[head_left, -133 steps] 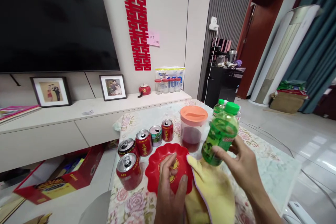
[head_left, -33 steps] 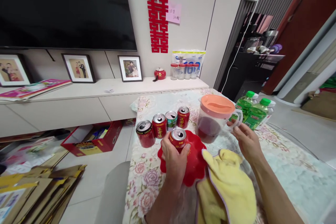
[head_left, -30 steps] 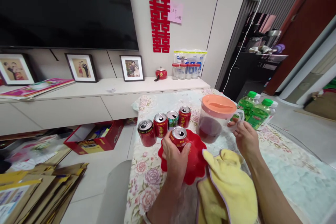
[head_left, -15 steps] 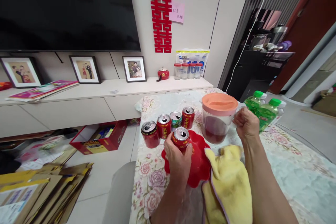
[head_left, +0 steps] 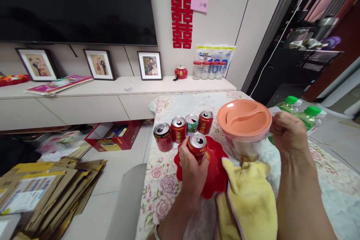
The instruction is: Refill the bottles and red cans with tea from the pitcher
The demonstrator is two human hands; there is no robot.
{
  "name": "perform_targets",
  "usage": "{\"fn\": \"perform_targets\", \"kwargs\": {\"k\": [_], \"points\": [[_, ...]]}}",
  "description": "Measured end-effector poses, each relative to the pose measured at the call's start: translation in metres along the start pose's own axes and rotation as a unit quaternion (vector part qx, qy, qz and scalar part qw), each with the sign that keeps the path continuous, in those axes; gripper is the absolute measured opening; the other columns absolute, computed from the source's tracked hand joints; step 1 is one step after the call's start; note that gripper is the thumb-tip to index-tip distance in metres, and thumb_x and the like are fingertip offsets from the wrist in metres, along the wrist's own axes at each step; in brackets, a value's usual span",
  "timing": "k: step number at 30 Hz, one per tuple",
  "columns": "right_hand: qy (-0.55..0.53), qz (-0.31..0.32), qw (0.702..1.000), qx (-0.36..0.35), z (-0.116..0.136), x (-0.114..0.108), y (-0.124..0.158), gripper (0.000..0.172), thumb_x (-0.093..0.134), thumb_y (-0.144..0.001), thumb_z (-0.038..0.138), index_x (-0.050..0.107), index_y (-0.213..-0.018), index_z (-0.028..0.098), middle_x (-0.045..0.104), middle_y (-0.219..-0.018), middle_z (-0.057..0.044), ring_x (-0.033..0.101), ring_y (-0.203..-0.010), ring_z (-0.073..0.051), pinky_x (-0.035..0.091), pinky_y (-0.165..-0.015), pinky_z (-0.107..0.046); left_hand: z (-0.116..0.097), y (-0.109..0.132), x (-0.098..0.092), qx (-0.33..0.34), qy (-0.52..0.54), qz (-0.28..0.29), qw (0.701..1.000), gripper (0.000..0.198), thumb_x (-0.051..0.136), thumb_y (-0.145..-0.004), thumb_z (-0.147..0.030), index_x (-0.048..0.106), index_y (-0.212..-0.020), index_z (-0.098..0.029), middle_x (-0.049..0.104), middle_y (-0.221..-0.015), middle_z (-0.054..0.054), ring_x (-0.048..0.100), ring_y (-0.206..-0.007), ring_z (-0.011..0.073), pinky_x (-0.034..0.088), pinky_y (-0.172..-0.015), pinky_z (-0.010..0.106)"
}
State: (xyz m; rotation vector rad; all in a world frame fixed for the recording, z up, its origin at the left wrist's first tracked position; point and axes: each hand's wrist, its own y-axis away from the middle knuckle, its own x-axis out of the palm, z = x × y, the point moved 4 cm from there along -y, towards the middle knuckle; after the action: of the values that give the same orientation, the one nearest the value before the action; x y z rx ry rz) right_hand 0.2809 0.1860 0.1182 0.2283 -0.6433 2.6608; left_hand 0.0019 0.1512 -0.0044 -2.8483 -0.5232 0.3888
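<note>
My left hand [head_left: 194, 170] is wrapped round an opened red drink can [head_left: 197, 146], held upright over a red scalloped plate [head_left: 215, 180]. My right hand [head_left: 289, 131] grips the handle of a clear plastic pitcher [head_left: 244, 146] with an orange lid [head_left: 244, 118]. The pitcher is tipped toward me, so the lid's top shows and little of the brown liquid can be seen. Behind the plate stand a dark red can [head_left: 163, 138], a red can [head_left: 179, 130], a green can [head_left: 192, 125] and another red can [head_left: 205, 123], their tops opened.
A yellow towel [head_left: 251, 198] lies in front of the pitcher. Green-capped bottles [head_left: 308, 118] stand to the right, behind my right hand. A flowered cloth [head_left: 163, 180] covers the table. Along the wall, a white cabinet [head_left: 135, 86] carries framed photos and jars. Flattened cardboard [head_left: 59, 191] lies on the floor.
My right hand has lifted and tilted the pitcher from its upright position on the table. The left hand still holds the can over the plate. The view has shifted slightly.
</note>
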Motion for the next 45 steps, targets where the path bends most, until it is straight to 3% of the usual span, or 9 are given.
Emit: {"fn": "perform_targets", "kwargs": {"k": [10,21,27,36,45], "points": [[0.065,0.027,0.997,0.01,0.014,0.008,0.009,0.046,0.094,-0.058,0.048,0.062,-0.057,0.014,0.038,-0.049,0.005,0.033,-0.045,-0.006,0.027,-0.045,-0.021,-0.005,0.0,-0.003,-0.014,0.008,0.031,0.999,0.068,0.074,-0.072,-0.012,0.046,-0.133,-0.024,0.053,-0.132,0.01,0.051,-0.13,0.0295,0.039,-0.117,0.051],[0.162,0.023,0.986,-0.014,0.026,0.009,0.016,0.037,0.096,-0.056,0.047,0.077,-0.071,0.019,0.06,-0.061,0.001,0.05,-0.058,-0.011,0.036,-0.053,-0.023,-0.008,0.001,-0.004,-0.01,0.014,0.049,0.999,0.07,0.073,-0.072,-0.01,0.046,-0.135,-0.024,0.052,-0.132,0.009,0.05,-0.132,0.0283,0.039,-0.117,0.049],[0.213,0.002,0.976,-0.041,0.034,0.008,0.02,0.035,0.095,-0.055,0.048,0.079,-0.072,0.022,0.064,-0.067,0.001,0.052,-0.063,-0.013,0.038,-0.056,-0.024,-0.009,0.002,-0.004,-0.004,0.022,0.043,0.999,0.07,0.074,-0.072,-0.011,0.047,-0.134,-0.024,0.053,-0.132,0.008,0.051,-0.131,0.0281,0.04,-0.116,0.049],[0.278,0.017,0.954,-0.11,0.048,0.016,0.029,0.027,0.093,-0.061,0.043,0.08,-0.075,0.024,0.067,-0.071,0.0,0.054,-0.065,-0.014,0.04,-0.054,-0.025,-0.012,0.002,-0.003,-0.002,0.019,0.032,0.999,0.063,0.079,-0.07,-0.009,0.05,-0.124,-0.026,0.054,-0.126,0.007,0.053,-0.128,0.0276,0.043,-0.112,0.048],[0.319,0.025,0.934,-0.16,0.059,0.018,0.037,0.027,0.093,-0.064,0.043,0.08,-0.078,0.024,0.069,-0.077,-0.001,0.058,-0.068,-0.017,0.043,-0.057,-0.028,-0.015,0.004,-0.005,-0.004,0.029,0.038,0.999,0.065,0.079,-0.07,-0.009,0.052,-0.126,-0.025,0.055,-0.125,0.007,0.054,-0.124,0.0271,0.045,-0.111,0.046]]}}
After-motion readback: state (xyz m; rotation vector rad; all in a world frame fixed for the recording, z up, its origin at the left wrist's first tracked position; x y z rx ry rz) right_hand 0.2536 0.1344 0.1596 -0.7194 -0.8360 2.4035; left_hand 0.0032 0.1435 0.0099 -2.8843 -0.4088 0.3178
